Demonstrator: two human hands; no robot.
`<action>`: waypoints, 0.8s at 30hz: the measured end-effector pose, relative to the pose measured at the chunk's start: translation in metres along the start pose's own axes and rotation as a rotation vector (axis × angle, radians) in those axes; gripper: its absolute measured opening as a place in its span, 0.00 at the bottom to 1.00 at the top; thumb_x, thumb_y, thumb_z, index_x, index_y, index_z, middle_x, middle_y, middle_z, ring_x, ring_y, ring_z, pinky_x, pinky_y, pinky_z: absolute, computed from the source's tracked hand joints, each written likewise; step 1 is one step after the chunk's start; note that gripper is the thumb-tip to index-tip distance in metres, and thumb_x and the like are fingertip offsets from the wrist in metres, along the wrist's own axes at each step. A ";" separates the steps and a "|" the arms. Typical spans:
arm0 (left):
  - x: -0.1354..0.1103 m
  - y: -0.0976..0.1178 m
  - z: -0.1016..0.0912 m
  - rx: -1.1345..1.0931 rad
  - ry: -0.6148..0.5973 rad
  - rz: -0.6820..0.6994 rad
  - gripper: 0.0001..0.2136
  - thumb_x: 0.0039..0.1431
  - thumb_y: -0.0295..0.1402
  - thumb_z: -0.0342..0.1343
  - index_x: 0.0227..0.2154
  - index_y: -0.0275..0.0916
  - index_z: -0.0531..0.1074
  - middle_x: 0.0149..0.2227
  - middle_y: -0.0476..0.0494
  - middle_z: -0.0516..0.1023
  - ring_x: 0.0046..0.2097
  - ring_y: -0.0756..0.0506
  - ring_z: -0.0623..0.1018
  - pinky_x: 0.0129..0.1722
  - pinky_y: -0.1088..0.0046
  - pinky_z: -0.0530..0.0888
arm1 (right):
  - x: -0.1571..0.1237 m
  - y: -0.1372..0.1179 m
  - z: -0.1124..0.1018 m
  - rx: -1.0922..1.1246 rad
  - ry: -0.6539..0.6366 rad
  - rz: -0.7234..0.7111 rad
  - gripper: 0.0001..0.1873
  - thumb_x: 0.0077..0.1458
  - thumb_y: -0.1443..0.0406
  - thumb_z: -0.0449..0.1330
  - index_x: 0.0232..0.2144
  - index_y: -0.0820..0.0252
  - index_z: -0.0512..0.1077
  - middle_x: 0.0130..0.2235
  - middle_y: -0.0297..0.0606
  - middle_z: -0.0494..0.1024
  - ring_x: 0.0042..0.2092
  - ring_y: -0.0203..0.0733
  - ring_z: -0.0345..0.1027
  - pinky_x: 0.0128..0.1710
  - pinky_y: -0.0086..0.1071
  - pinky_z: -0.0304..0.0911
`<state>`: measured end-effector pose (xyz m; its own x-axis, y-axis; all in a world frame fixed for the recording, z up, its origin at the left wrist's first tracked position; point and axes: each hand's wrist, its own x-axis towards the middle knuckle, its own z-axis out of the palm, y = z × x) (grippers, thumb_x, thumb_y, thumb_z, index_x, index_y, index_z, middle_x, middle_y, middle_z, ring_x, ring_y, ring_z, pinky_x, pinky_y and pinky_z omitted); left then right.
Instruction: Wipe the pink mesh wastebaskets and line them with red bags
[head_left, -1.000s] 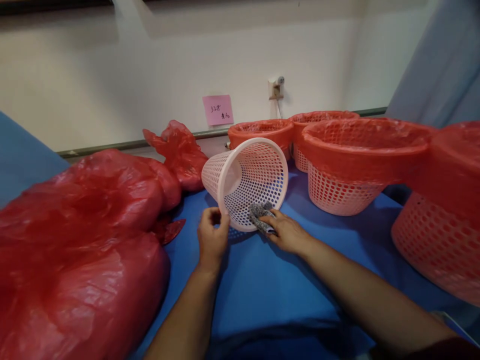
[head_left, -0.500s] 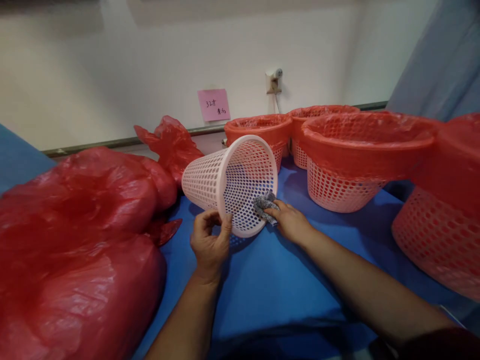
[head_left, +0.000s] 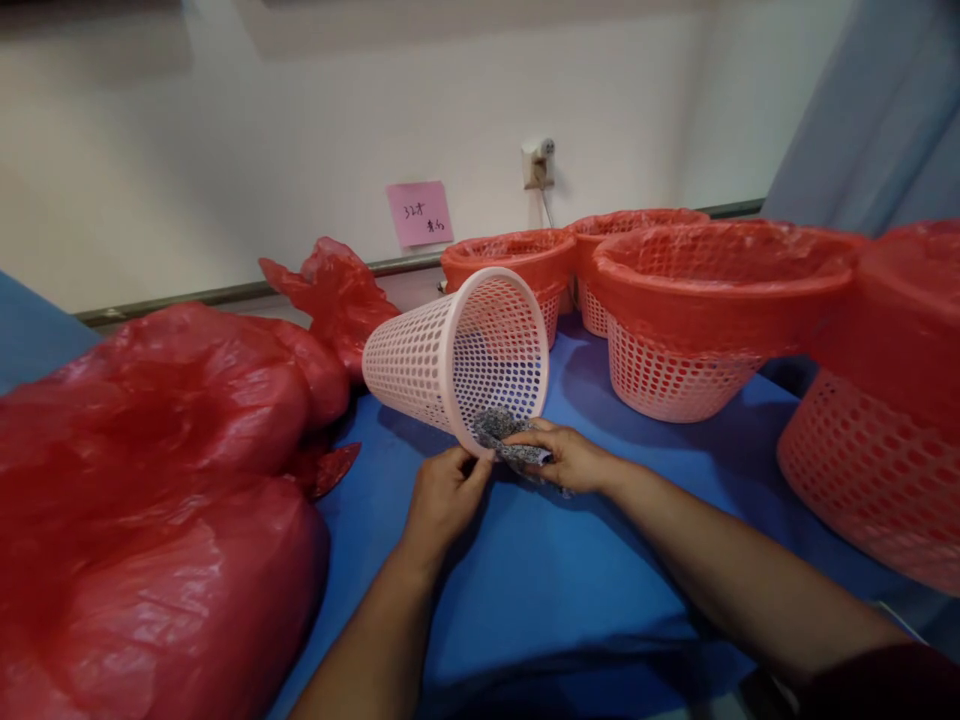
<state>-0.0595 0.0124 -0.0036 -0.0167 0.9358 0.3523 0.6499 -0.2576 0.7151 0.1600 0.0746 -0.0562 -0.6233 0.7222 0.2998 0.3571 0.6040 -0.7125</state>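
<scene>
A pale pink perforated plastic basket (head_left: 409, 362) is tipped on its side, its round mouth turned toward me and to the right. My left hand (head_left: 444, 500) pinches the bottom of its rim between thumb and fingers. In my right hand (head_left: 574, 457) is a bunched grey speckled cloth (head_left: 504, 430), pressed to the inside of the lower rim. Part of the cloth hangs below the right hand, outside the basket. The two hands are close together at the rim.
Large red plastic bags (head_left: 165, 560) bulge along the left. To the right stand several pink baskets lined with red bags, one of them a wide basket (head_left: 675, 375). A blue cloth (head_left: 517, 600) covers the surface. Behind, the wall holds a pink note (head_left: 420, 214) and a socket (head_left: 538, 165).
My right hand has moved the cloth left and down along the rim. My left hand has shifted right along the rim, closer to the cloth. The basket has turned slightly.
</scene>
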 end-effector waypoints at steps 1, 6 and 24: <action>0.000 0.001 -0.002 -0.012 0.027 0.031 0.14 0.60 0.44 0.59 0.26 0.40 0.79 0.23 0.48 0.77 0.26 0.46 0.74 0.27 0.72 0.68 | 0.000 0.002 -0.002 -0.052 0.011 0.033 0.32 0.55 0.74 0.63 0.60 0.49 0.73 0.61 0.41 0.72 0.59 0.47 0.71 0.60 0.40 0.67; -0.001 0.008 -0.007 -0.039 0.220 0.133 0.19 0.61 0.44 0.59 0.19 0.40 0.65 0.20 0.54 0.64 0.24 0.51 0.64 0.27 0.74 0.64 | 0.000 0.005 -0.007 -0.262 0.145 0.233 0.30 0.55 0.76 0.59 0.58 0.51 0.76 0.64 0.49 0.70 0.61 0.59 0.69 0.62 0.53 0.64; -0.004 0.011 -0.012 -0.093 0.214 0.060 0.19 0.61 0.47 0.59 0.20 0.39 0.73 0.19 0.51 0.71 0.23 0.51 0.68 0.24 0.75 0.66 | 0.003 0.017 -0.004 -0.156 0.116 0.131 0.33 0.51 0.77 0.62 0.59 0.51 0.75 0.60 0.43 0.74 0.59 0.51 0.71 0.60 0.44 0.67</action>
<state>-0.0611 0.0035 0.0100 -0.1475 0.8481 0.5088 0.5822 -0.3414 0.7379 0.1675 0.0887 -0.0649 -0.4834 0.8266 0.2883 0.5386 0.5404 -0.6464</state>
